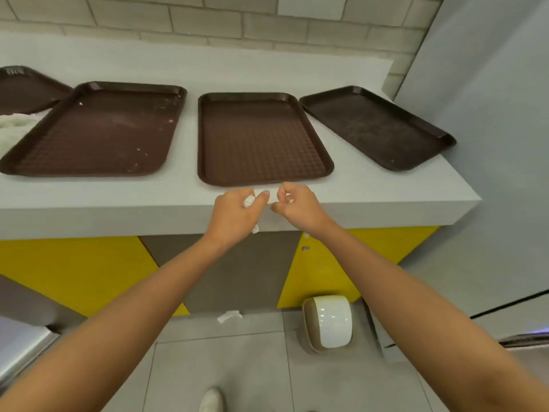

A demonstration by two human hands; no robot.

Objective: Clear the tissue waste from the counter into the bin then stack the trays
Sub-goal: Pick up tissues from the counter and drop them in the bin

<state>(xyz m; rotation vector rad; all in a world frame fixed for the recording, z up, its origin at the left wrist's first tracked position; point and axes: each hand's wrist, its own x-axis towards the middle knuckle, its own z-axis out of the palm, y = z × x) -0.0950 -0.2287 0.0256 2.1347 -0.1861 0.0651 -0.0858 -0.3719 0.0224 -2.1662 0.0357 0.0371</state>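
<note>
Several brown trays lie on the white counter (371, 191): a cut-off one at far left (23, 87), a large one (98, 132), a middle one (258, 138) and a darker one at right (377, 126). My left hand (237, 215) grips crumpled white tissue (249, 201) at the counter's front edge, just below the middle tray. A scrap of it sticks out under the palm. My right hand (297, 205) is beside it, fingers curled and pinching a small white tissue piece (273, 197). More tissue (15, 126) lies at the far left.
A white-lidded bin (329, 322) stands on the tiled floor below the counter's right part. A tissue scrap (229, 316) lies on the floor by the yellow and grey cabinet front. A wall closes off the right side. My shoe (211, 399) shows at the bottom.
</note>
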